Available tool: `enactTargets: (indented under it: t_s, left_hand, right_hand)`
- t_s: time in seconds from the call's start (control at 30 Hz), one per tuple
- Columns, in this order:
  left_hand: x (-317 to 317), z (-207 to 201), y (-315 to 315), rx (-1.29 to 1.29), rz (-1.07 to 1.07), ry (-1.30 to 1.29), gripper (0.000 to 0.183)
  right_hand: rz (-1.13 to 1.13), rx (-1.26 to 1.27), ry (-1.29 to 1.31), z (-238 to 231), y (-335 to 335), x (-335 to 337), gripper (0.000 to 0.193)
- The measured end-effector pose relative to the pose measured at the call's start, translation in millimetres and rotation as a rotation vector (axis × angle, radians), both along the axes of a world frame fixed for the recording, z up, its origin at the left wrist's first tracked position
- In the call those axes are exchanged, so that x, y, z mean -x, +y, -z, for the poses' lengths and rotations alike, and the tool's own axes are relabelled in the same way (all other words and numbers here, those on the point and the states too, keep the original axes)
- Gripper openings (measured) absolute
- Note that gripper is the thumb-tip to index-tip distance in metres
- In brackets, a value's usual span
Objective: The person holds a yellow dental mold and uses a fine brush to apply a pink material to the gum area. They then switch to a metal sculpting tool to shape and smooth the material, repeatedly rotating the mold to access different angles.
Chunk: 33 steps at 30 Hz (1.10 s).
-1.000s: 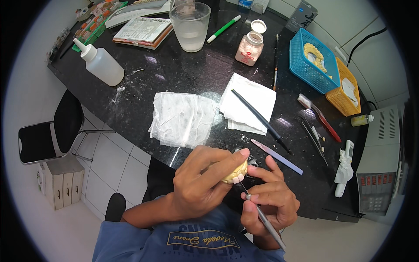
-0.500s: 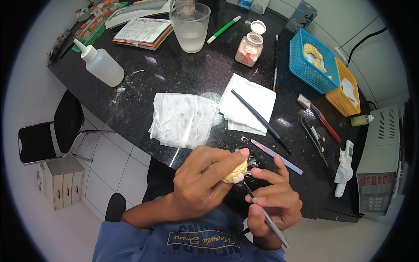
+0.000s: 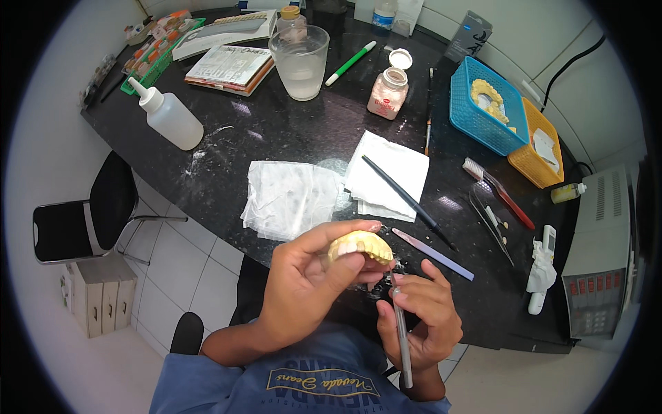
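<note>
My left hand [image 3: 300, 283] is closed round a yellow plaster dental model [image 3: 360, 244], thumb on the near side and fingers at the back. The model's curved row of teeth faces up, with a paler patch at its left end. In my right hand [image 3: 431, 321] is a slim metal dental carving tool [image 3: 403, 338], pinched like a pen with its handle pointing down toward me. Its tip comes up to the model's right end; whether it touches cannot be made out. Below the hands, white shavings lie on the dark worktop [image 3: 227, 155].
Beyond the hands lie a wrinkled white cloth [image 3: 289, 200], folded tissue [image 3: 386, 169] under a dark brush [image 3: 410, 200], and a lilac file [image 3: 434, 255]. Tweezers [image 3: 491, 224] and a red toothbrush [image 3: 507, 196] are at right. A water cup [image 3: 300, 65] and powder jar [image 3: 388, 94] stand farther back.
My left hand has turned the dental model, so its arch of teeth now shows more, and my thumb has come to the near side. The tool in my right hand stands more upright.
</note>
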<state>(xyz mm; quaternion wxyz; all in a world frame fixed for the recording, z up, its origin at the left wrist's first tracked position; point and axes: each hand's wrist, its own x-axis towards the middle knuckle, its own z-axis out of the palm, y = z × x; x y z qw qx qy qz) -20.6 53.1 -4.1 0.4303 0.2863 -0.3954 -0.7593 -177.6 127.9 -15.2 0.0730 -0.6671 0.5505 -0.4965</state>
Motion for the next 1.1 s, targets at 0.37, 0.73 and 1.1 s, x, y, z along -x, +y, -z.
enactTargets:
  t_s: [0.37, 0.73, 1.1]
  left_hand:
    - [4, 1, -1, 0.246, -0.137, -0.183, 0.038]
    - [7, 23, 2, 0.915, -0.342, -0.589, 0.045]
    - [8, 26, 2, 0.959, -0.380, -0.604, 0.050]
  right_hand:
    - [-0.023, 0.030, -0.010, 3, 12, 8, 0.026]
    - [-0.143, 0.028, -0.342, -2, -7, 0, 0.018]
    - [-0.144, 0.014, -0.274, -1, -9, -1, 0.018]
